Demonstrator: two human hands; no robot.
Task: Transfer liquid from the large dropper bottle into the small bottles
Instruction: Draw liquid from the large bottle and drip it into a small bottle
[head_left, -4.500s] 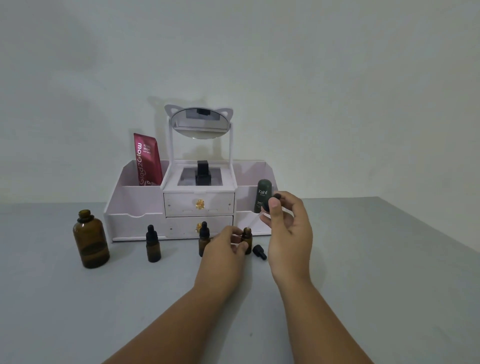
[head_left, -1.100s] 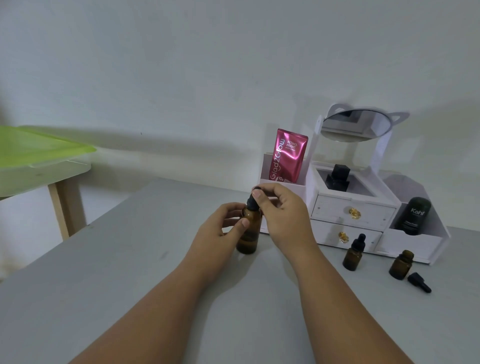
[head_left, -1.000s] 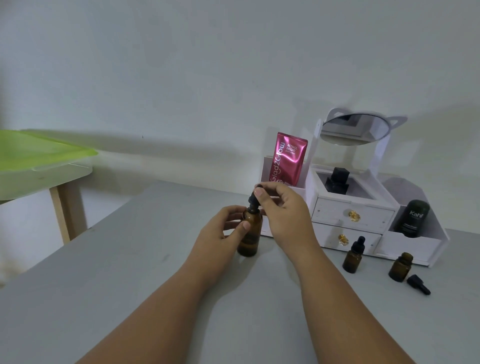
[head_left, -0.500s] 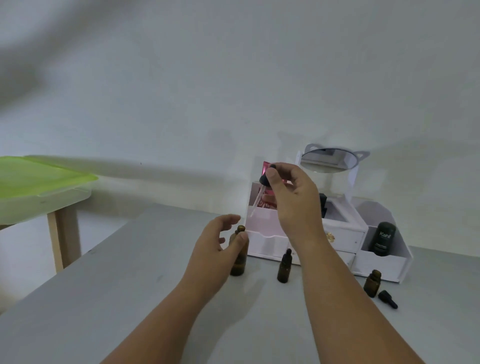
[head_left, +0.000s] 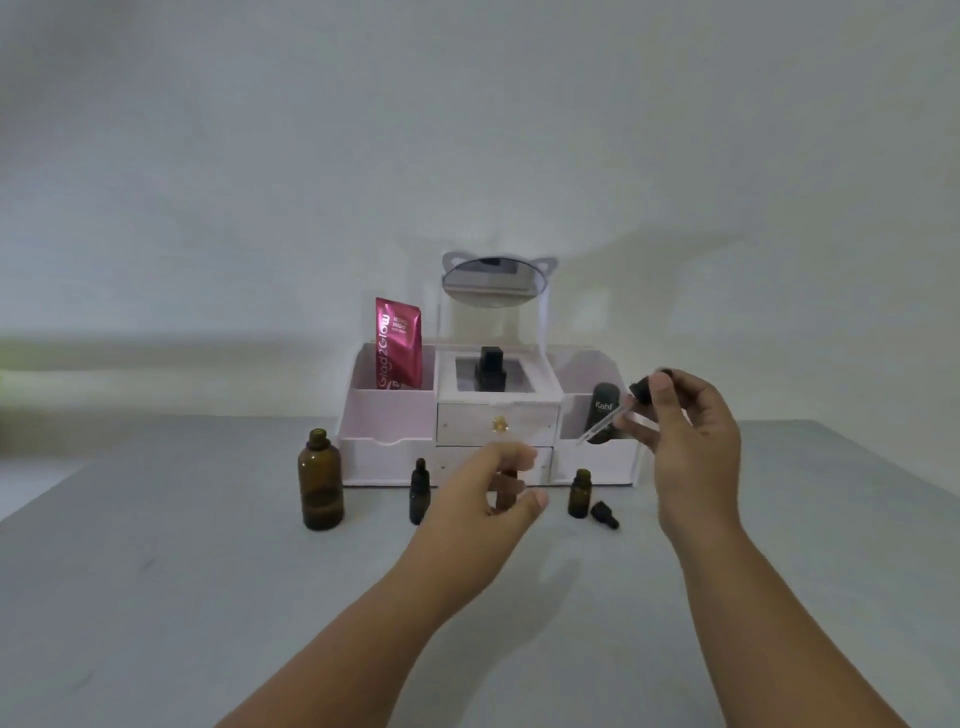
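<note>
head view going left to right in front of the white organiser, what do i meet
large amber glass bottle, small amber bottle with black dropper cap, small uncapped amber bottle, loose black dropper cap, right hand pinching a glass dropper

One large bottle (head_left: 320, 480), three small bottles (head_left: 420, 491) (head_left: 504, 496) (head_left: 580, 493), one loose cap (head_left: 605, 514), one dropper (head_left: 613, 415) and one organizer (head_left: 387, 415); two hands (head_left: 467, 501) (head_left: 691, 431) are visible.

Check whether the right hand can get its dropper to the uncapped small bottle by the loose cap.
Probably yes. The right hand holds the dropper above and just right of the uncapped small bottle, nothing between them. The left hand is further left; the loose cap lies low beside the bottle.
</note>
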